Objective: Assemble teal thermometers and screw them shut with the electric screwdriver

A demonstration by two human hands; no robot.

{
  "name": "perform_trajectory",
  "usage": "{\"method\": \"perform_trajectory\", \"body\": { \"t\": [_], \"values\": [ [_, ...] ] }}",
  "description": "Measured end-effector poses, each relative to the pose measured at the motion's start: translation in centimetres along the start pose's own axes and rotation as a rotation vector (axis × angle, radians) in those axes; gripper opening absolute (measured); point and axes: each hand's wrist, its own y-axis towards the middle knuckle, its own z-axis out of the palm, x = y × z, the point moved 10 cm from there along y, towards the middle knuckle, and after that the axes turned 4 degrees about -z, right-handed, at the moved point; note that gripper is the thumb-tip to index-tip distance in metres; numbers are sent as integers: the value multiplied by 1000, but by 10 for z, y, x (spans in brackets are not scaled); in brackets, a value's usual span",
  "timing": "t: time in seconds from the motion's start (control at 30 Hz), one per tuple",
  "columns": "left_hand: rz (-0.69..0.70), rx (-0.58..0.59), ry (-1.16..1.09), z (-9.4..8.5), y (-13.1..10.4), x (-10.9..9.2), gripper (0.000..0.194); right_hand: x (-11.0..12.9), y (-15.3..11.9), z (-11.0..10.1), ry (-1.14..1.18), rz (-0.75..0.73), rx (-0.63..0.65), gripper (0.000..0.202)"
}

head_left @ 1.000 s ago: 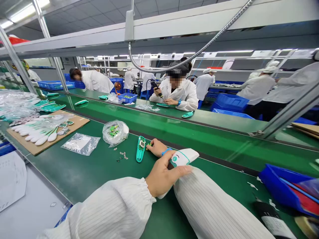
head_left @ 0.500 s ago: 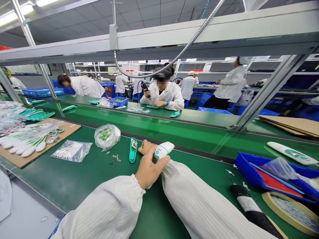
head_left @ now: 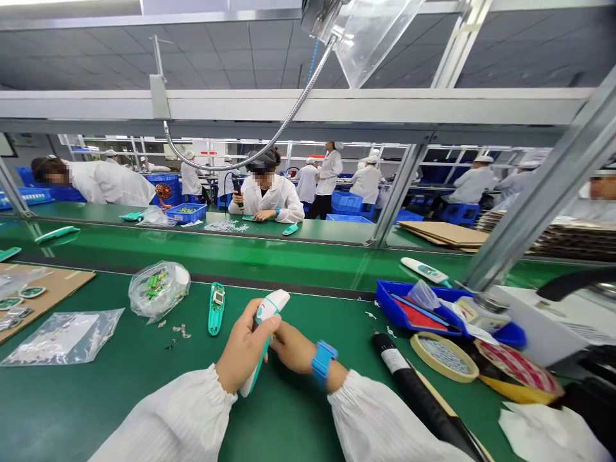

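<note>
My left hand point(head_left: 246, 343) is wrapped round a white and teal handheld device point(head_left: 273, 307), its rounded head pointing up and away and its lower end showing below the palm. My right hand point(head_left: 293, 346), with a blue wristband point(head_left: 324, 361), is right beside the device; its fingertips are hidden behind the device and my left thumb, so what they hold cannot be seen. Left of my hands, an open teal housing with a circuit board point(head_left: 216, 308) lies on the green bench. Small clear parts point(head_left: 183, 331) are scattered farther left.
A plastic bag of green parts point(head_left: 158, 289) and a flat clear bag point(head_left: 65, 337) lie left. At right are a black electric screwdriver point(head_left: 423, 398), a blue tray point(head_left: 385, 298) and a round dish of screws point(head_left: 469, 372). A person in white point(head_left: 283, 192) sits opposite.
The view has turned to the right. My right hand, earlier reaching past the left one near the open housing, is now drawn back beside the device. The device stays in my left hand, its lower body now visible.
</note>
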Motion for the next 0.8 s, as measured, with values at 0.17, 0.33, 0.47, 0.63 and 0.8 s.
{"method": "perform_trajectory", "body": {
  "t": [0.17,0.33,0.47,0.63,0.8],
  "values": [
    [-170,12,-136,4,4,24,32,-22,-43,-17,243,139,-18,31],
    [-258,-3,-251,3,10,46,37,-7,-56,-20,506,159,-54,37],
    [-359,32,-418,5,15,65,44,4,-62,-14,711,186,-79,40],
    [-397,59,-517,4,19,74,42,8,-65,-7,689,203,-70,44],
    [-411,106,-642,12,20,77,40,13,-66,0,645,184,-11,44]
  ]
}}
